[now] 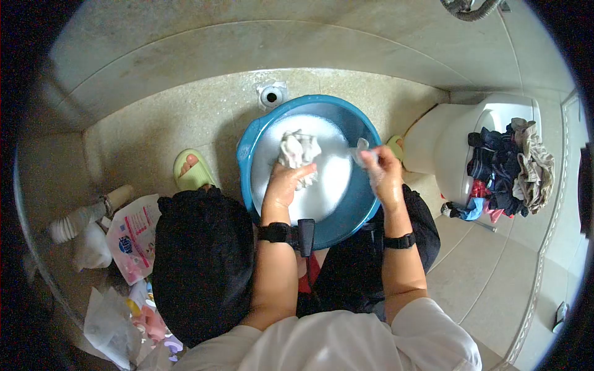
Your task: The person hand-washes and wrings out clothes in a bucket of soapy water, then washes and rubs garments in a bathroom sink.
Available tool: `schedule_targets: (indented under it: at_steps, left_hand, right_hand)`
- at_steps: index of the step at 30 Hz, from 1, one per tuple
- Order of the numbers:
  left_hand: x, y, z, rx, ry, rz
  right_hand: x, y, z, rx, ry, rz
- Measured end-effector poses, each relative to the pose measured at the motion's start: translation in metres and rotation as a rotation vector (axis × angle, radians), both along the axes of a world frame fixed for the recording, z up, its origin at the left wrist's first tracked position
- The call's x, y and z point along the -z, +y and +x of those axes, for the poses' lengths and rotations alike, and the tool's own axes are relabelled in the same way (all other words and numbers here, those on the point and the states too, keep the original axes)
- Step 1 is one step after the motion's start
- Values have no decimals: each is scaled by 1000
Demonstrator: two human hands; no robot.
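Far left: a white ribbed tube (77,222) and a pink-and-white printed package (131,238), both well to the left of the round blue plastic basin (352,209)
Left slipper: a pale green open-toed slipper (192,167) on a bare foot, on the floor left of the basin
Floor drain: a round dark drain hole (271,96) in a pale square, just beyond the basin's far rim
Basin: on the floor between the person's knees, holding cloudy white liquid (334,179)
Left hand: the person's left hand (283,184), above the left half of the basin, thumb laid across the cloth it grips; its other fingers are mostly hidden
Cloth: a bunched white and grey cloth (300,148), in the left hand, within the basin's rim
Right hand: the person's right hand (387,176), over the basin's right rim, thumb and fingertips pinching a small whitish translucent piece (361,148), too blurred to identify
Right slipper: a second pale green slipper (396,148), partly hidden, just right of the basin
Toilet: a white ceramic toilet (448,142), right of the basin, with a heap of dark, crumpled clothes (495,164) and a beige garment (533,170) on it
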State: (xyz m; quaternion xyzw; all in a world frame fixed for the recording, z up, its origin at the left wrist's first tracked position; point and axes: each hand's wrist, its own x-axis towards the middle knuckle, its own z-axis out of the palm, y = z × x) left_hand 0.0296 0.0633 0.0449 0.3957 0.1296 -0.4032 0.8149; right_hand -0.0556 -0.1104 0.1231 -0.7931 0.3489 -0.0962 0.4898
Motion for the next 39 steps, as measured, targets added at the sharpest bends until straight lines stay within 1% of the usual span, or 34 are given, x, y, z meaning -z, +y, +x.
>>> schedule_targets:
  at_steps: [1,3,4,5,7,8,9,11,12,13,14,15,16,17,18,19,20,21,22,23,25,27,28,29,30,31,32,33,34,35,36,38,39]
  left_hand:
    - [-5,-3,-1,-2,0,-1]
    - [-13,-7,0,138,-175,-30]
    - [-13,-7,-2,221,-181,-5]
    - [-10,-8,-4,220,-179,-1]
    - [-10,-11,-3,277,-255,19]
    - [-10,-12,-2,332,-255,95]
    - [-21,-11,2,329,-253,96]
    - [-38,-12,3,400,-442,289]
    - [-19,-30,2,403,-642,114]
    - [-2,-35,-9,615,-688,215]
    - [-10,-32,-10,656,-737,306]
    - [-15,-30,-13,696,-785,398]
    - [-6,-33,-19,694,-783,399]
    - [13,-37,-30,586,-747,376]
    - [12,-35,-30,533,-728,368]
    - [1,-31,-24,480,-711,359]
    - [-11,-25,-19,546,-732,522]
    - [-22,-19,-12,612,-748,686]
    - [-6,-18,-12,647,-732,782]
    - [9,-13,-15,507,-775,843]
    - [24,-3,-5,547,-588,978]
    - [54,5,-6,258,-332,874]
    - [59,3,-7,87,-259,838]
    - [64,1,-8,89,-261,843]
    - [57,-1,-6,-36,-96,675]
    - [50,-1,-5,-158,69,502]
    - [42,0,-4,-117,130,449]
    - [40,-2,-5,-113,133,448]
    - [38,-7,-7,-135,245,439]
    - [36,-10,-8,-158,356,428]
    - [37,-13,-9,-161,355,424]
    - [41,-18,-17,-58,620,140]
    - [36,-17,-18,-54,656,-135]
  right_hand:
    - [3,6,4,-69,105,-64]
    - [-3,28,17,-44,92,196]
    - [-4,36,23,-69,61,266]
    - [-1,41,26,-71,63,270]
    - [3,45,31,5,-23,376]
    - [2,44,34,34,26,364]
    - [-6,47,38,31,28,365]
    - [-28,54,44,-53,145,426]
    - [-22,51,42,-117,196,353]
    - [-17,48,40,-179,245,278]
    - [-12,45,39,-267,351,159]
    - [-11,43,39,-287,423,120]
    - [-11,42,39,-310,495,83]
    - [-10,41,38,-312,495,85]
    - [-9,40,35,-390,395,-28]
    - [-5,39,34,-466,291,-139]
    - [3,40,33,-467,289,-135]
    - [15,43,32,-432,236,-246]
    - [30,46,31,-396,181,-357]
    - [49,51,31,-365,271,-309]
    - [106,58,26,-458,420,-336]
    - [168,67,14,-712,220,-603]
    - [178,73,21,-712,216,-598]
    - [187,78,30,-754,596,-469]
    - [195,79,36,-779,975,-324]
    - [208,70,31,-779,976,-319]
    - [217,55,23,-825,775,-441]
    - [221,39,17,-862,571,-560]
    - [189,25,34,-706,508,-395]
    - [137,17,57,-550,439,-233]
    - [103,11,63,-628,367,-202]
    - [38,20,65,-812,203,-174]
    - [9,30,62,-917,104,-179]
